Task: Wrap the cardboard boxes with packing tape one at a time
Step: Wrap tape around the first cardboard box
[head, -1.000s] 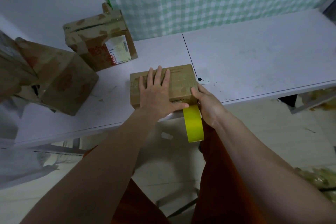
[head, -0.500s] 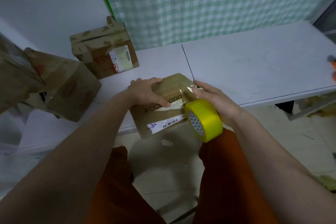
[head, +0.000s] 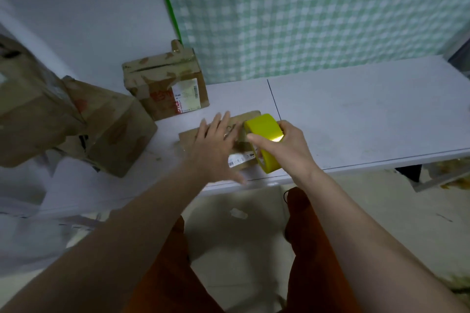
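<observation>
A small flat cardboard box [head: 189, 138] lies near the front edge of the white table [head: 356, 119], a white barcode label on its near side. My left hand [head: 216, 150] rests flat on top of it, fingers spread, covering most of it. My right hand [head: 284, 146] grips a yellow roll of packing tape [head: 264, 134] held over the box's right end. Any tape strip between roll and box is too blurred to make out.
A taped box with a shipping label [head: 165, 84] stands behind, against the wall. Larger worn boxes [head: 76, 124] are piled at the left. The table's right part is bare. Below its front edge are my orange-clad legs [head: 312, 249] and the floor.
The box was tipped up off the table edge half a second ago and now lies flat again. My left hand opened out flat on it; the roll rose over the box's right end.
</observation>
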Available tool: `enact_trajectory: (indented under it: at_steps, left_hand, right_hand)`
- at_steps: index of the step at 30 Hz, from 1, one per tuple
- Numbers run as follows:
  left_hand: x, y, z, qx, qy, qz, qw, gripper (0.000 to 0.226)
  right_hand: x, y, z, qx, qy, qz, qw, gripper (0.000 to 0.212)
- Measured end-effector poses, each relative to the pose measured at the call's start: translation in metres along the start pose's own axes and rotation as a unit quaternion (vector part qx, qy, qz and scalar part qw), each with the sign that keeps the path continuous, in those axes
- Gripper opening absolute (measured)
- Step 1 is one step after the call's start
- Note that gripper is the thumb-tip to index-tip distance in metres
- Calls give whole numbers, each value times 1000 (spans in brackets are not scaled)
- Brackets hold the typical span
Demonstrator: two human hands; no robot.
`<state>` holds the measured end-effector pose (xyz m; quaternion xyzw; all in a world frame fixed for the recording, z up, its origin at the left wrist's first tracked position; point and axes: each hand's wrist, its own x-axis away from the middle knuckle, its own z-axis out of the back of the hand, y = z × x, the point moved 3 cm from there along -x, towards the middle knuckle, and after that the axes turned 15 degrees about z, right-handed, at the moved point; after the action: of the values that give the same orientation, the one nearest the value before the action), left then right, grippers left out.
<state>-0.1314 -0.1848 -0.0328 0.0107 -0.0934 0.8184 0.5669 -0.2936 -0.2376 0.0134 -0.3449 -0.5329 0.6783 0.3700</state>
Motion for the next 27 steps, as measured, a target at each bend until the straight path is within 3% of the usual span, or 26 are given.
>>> enact_trajectory:
  at_steps: [3, 7, 10, 15, 22, 27]
  left_hand:
    - [3, 4, -28, -56, 10, 43, 997, 137]
    - [-17, 8, -31, 30, 0, 97, 995, 108]
    - [-29, 3, -34, 73, -48, 124, 988, 101]
    - [-33, 2, -36, 71, -56, 130, 987, 97]
    - [-31, 4, -31, 78, -82, 142, 983, 92]
    - [-31, 4, -29, 83, -82, 137, 984, 96]
  right_hand:
    - [-9, 0, -5, -32, 26, 4, 999, 30]
    - [-21, 6, -5, -23, 12, 2, 1000, 34]
    - [-29, 3, -6, -12, 15, -21, 1000, 29]
    - [-21, 4, -2, -4, 15, -55, 998, 28]
    - [14, 23, -1, 61, 6, -123, 991, 48]
    - [20, 32, -2, 59, -2, -141, 988, 43]
